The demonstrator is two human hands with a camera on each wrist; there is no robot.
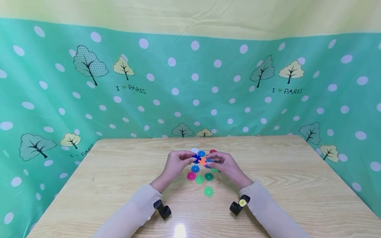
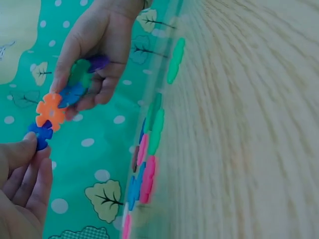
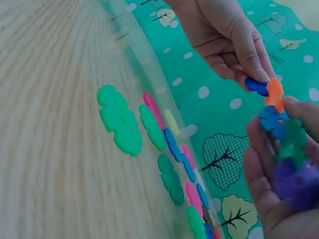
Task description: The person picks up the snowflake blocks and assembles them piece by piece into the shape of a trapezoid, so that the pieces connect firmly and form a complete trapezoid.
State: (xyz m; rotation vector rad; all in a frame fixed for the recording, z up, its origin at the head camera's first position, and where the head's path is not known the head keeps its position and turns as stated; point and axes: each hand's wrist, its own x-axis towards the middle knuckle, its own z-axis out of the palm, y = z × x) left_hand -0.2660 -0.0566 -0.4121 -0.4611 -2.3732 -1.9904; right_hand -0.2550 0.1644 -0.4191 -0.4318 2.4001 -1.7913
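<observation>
My left hand (image 1: pixel 175 162) pinches a dark blue snowflake disc (image 2: pixel 42 135) between thumb and fingertips. That disc meets an orange snowflake disc (image 2: pixel 51 111) at the end of a short joined chain. Behind the orange one follow a blue disc (image 3: pixel 272 122), a green disc (image 3: pixel 294 143) and a purple disc (image 3: pixel 298 184). My right hand (image 1: pixel 227 164) holds this chain, thumb by the orange and blue discs, with the green and purple ones lying against its curled fingers. Both hands are raised above the table, facing each other.
Loose snowflake discs lie on the wooden table (image 1: pixel 119 185) beneath and around the hands. Nearest is a light green disc (image 1: pixel 208 191); a pink disc (image 1: pixel 191 176) and a dark green disc (image 1: pixel 209 177) lie farther back. A patterned green curtain (image 1: pixel 166 79) hangs behind the table.
</observation>
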